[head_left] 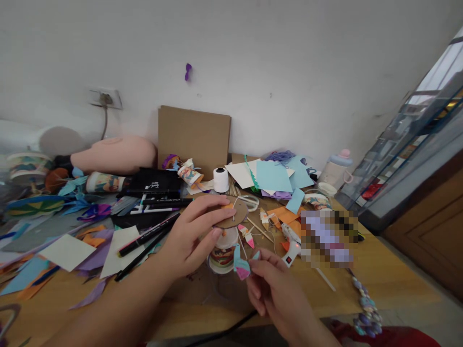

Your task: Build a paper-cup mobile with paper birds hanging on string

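My left hand [197, 231] grips a round cardboard disc [241, 210], fingers across its top and thumb at its near edge. White string runs over the disc and hangs from its side. Under the disc stands a patterned paper cup [221, 258], partly hidden by the hand and disc. Lower right, my right hand [275, 284] pinches a small blue and pink paper bird [241, 268], which is at the end of the hanging string. A smaller pink and white paper piece [246, 236] lies or hangs just beside the disc; I cannot tell which.
Right of my hands lie a glue gun [291, 246] with a lit red switch and a glue stick [326, 279]. A white thread spool [220, 180] stands behind. Black markers [148, 234] and paper scraps [68, 251] cover the left. A bottle [334, 171] stands back right.
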Available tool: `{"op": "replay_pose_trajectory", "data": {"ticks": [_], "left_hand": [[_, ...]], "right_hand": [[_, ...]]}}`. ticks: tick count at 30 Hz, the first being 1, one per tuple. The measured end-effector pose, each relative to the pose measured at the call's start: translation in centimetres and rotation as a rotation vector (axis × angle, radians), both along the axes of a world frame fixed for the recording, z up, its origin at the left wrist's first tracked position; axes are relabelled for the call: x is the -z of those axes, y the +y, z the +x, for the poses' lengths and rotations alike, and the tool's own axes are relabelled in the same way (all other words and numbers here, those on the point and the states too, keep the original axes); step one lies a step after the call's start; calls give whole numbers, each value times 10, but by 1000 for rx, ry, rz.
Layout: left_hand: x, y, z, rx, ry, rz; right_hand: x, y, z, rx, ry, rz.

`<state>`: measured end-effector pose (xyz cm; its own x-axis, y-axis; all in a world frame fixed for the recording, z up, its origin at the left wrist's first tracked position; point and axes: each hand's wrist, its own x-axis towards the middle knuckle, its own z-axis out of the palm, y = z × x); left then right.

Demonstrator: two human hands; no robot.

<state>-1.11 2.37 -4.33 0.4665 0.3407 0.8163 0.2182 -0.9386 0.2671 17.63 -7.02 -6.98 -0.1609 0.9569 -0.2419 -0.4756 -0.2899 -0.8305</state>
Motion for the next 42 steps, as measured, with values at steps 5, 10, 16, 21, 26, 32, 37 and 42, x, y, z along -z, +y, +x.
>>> {"op": "replay_pose_trajectory", "data": {"ticks": [5, 10, 16, 21, 26, 32, 37, 42], "left_hand": [[-1, 0, 0, 0, -7, 6], [0, 0, 0, -1, 0, 8], [1, 1, 1, 8, -13, 10], [1, 0, 0, 5, -16, 20], [0, 0, 0, 21, -3, 22], [1, 0, 1, 22, -5, 21], [0, -1, 1, 22, 0, 18], [0, -1, 1, 24, -6, 32]], "right_hand": [[7, 0, -2, 246, -345, 185], [19, -1, -2, 386, -528, 326], [29, 3, -1, 486, -744, 406], [21, 9, -2, 634, -1100, 581], [6, 16, -3, 653, -1205, 652], [4, 13, 0, 654, -939, 510], [7, 11, 3, 668, -818, 377], [-4, 19, 0, 686, -707, 331]]}}
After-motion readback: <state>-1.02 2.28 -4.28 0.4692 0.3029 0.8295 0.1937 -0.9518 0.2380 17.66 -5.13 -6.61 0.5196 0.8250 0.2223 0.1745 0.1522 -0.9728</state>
